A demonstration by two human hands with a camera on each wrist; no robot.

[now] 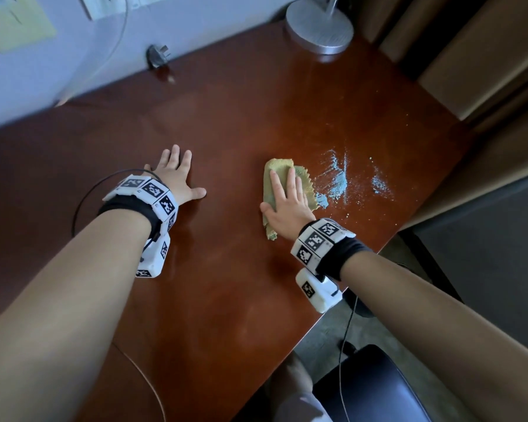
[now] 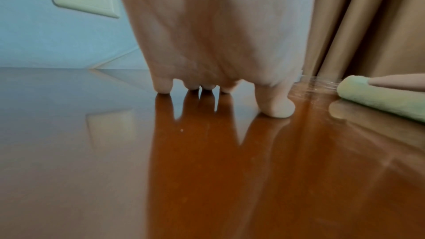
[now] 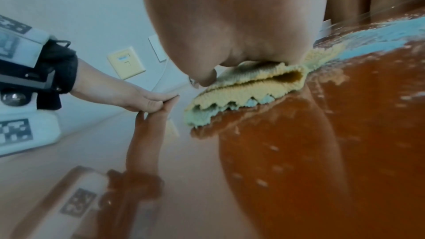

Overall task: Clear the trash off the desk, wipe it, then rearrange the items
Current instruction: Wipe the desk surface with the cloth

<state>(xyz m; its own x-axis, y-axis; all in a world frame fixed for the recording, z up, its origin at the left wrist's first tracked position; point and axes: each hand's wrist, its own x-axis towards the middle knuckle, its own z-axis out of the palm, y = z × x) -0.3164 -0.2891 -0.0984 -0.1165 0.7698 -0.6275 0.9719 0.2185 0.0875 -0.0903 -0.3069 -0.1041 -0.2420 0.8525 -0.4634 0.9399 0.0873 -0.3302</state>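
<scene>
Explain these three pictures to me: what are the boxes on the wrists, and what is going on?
No robot here: a person wears cameras, one on the head and one on each wrist. The patterned boxes are those wrist units. The head view looks down on a desk. The left hand rests flat on the wood. The right hand presses a cloth flat beside blue powder. A lamp base stands at the back. The other two pictures look along each hand.
</scene>
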